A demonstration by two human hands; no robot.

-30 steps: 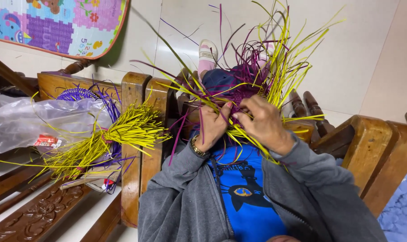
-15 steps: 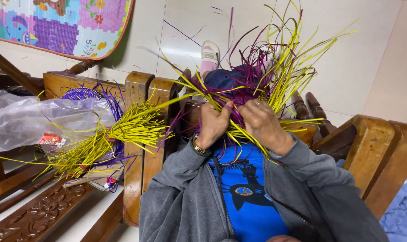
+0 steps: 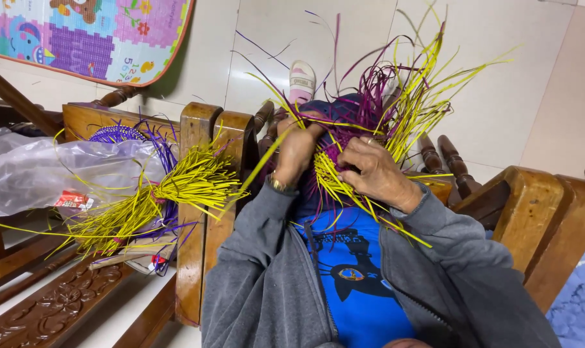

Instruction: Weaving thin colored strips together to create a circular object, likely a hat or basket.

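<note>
Floor: pale tiled floor [image 3: 511, 84], colourful foam play mat [image 3: 92, 35] at upper left.
Seat: carved brown wooden armrest [image 3: 199, 187].
Work: half-woven purple and yellow strip basket [image 3: 363, 125], over the lap.
Left hand [image 3: 297, 149]: fingers closed round one yellow strip [image 3: 264, 156].
Right hand [image 3: 376, 171]: fingers curled, pressing the weave.
Beside: loose yellow strip bundle [image 3: 176, 187], clear plastic bag [image 3: 54, 171].
</note>
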